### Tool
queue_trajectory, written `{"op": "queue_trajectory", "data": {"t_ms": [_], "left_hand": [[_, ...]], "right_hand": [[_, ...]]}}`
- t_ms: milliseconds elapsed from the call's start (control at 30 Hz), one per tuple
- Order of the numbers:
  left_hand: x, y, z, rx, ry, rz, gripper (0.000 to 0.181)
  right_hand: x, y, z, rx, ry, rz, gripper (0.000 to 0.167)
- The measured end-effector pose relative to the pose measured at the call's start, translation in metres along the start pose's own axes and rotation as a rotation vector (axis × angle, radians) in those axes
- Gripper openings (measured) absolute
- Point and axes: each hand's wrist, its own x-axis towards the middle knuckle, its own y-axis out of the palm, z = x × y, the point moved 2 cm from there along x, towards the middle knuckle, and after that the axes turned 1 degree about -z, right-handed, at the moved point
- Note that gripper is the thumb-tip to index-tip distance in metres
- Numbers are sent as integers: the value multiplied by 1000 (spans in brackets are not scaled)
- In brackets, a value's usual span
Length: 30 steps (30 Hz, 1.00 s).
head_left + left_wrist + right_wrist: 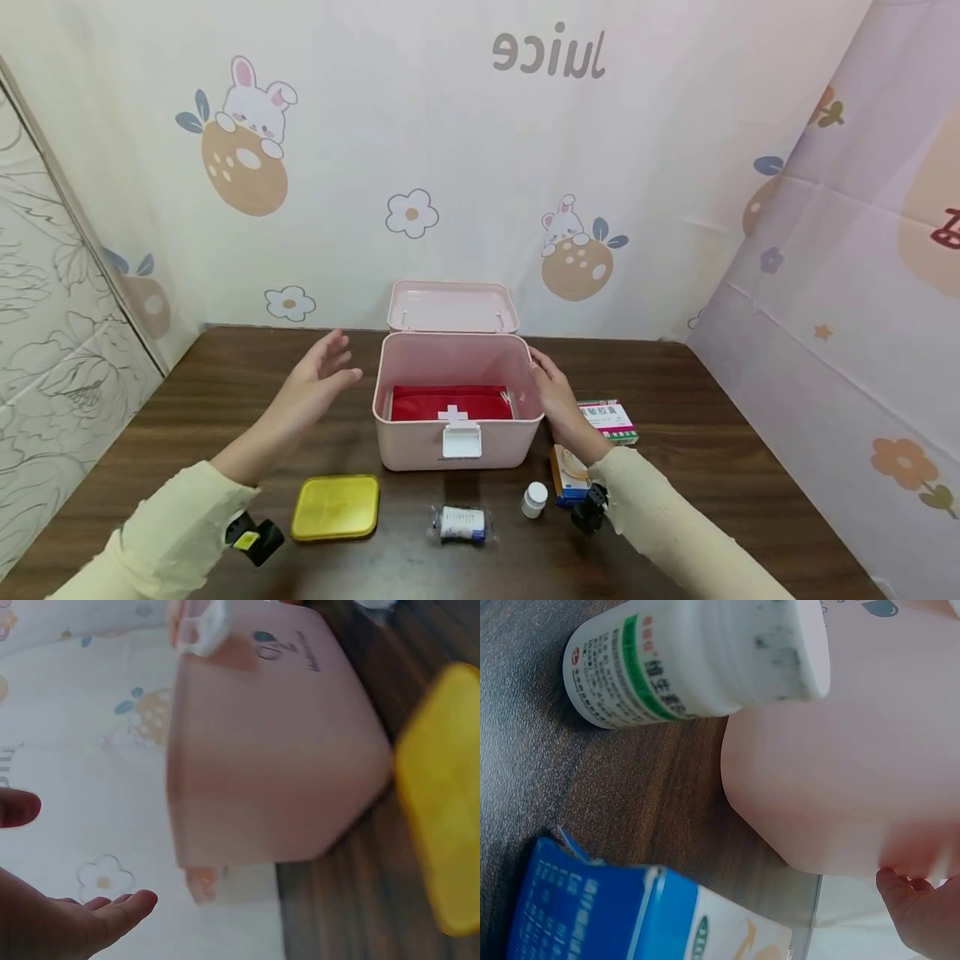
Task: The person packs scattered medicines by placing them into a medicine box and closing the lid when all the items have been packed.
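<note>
Quietly, the right hand is resting against the right side of the pink box, its fingers touching the wall near the rim; whether they are curling round it, I cannot tell. Just inward of that grip, a red pouch is lying inside the box, a white cross showing near its front. A white latch is sitting on the box's front, left of the grip and nearer the person, and the lid is standing open behind.

Just right of the grip, a white carton with pink and green bands is lying on the table, partly covered by the hand. Below the grip, beside the right wrist, a blue carton is lying, a flap lifting at its end. A white bottle is standing upright just left of that carton, and farther left a wrapped roll is lying before the box.

Across the box from the grip, the left hand is hovering, fingers apart from the thumb, holding nothing. Below it, a yellow case is lying flat. Farthest off, a printed curtain is hanging behind everything.
</note>
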Motion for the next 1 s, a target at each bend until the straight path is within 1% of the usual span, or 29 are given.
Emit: {"op": "queue_trajectory", "data": {"t_ms": [133,233,333,433,500,633,700,733,767,833,900,933,1000], "left_hand": [[-8,-7,19,112,-41,20,82],[-13,-11,38,169,-67,46,82],[-15,-13,57,215,-47,90,80],[-17,-13,73,283,-9,171,80],[-18,-11,80,350,21,246,82],[-25,-5,88,484,67,419,100],[-29,-1,89,562,90,470,108],[-31,2,90,612,118,483,111],[-33,4,90,661,143,484,114],[-36,8,90,759,193,470,114],[-38,12,90,839,237,450,109],[-38,14,90,867,246,445,105],[-36,16,91,897,244,445,96]], "right_hand": [[-3,5,-8,32,10,1,48],[-4,9,-14,40,20,6,48],[-5,11,-17,32,25,0,49],[-4,10,-16,21,24,-13,49],[-2,8,-13,20,15,-12,49],[1,4,-7,22,5,-2,49],[1,3,-4,23,2,2,49],[2,2,-3,21,2,4,49],[2,1,-2,20,0,5,49],[2,1,0,15,-3,7,49],[2,0,1,12,-5,10,49],[2,-1,2,12,-3,11,49],[2,-1,3,9,-6,13,49]]}}
